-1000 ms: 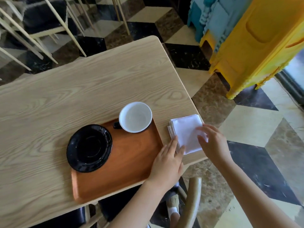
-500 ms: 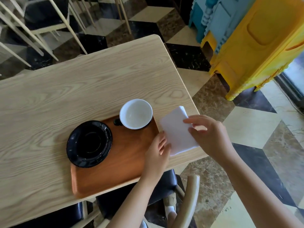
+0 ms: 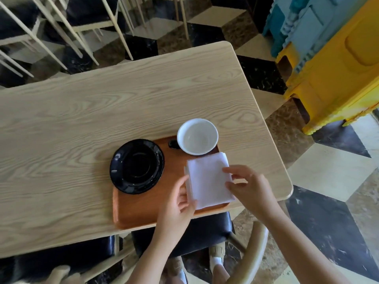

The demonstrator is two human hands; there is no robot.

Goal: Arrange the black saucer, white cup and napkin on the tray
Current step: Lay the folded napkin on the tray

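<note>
A brown wooden tray (image 3: 143,210) lies near the front right of the light wood table (image 3: 82,111). The black saucer (image 3: 137,166) rests on the tray's left end, overhanging its edge. The white cup (image 3: 197,139), empty and upright with a dark handle, stands at the tray's far right corner. A folded white napkin (image 3: 208,179) lies over the tray's right part, just in front of the cup. My left hand (image 3: 180,203) pinches the napkin's left edge. My right hand (image 3: 249,186) holds its right edge with fingertips.
The table's right edge and rounded corner (image 3: 287,189) are close beside the tray. A black-seated chair (image 3: 196,232) sits under the front edge. Stacked yellow and blue plastic furniture (image 3: 338,58) stands to the right. More chairs (image 3: 61,23) are beyond the table.
The napkin moved left from the bare table onto the tray's right part, carried by both hands. The saucer and cup have stayed where they were.
</note>
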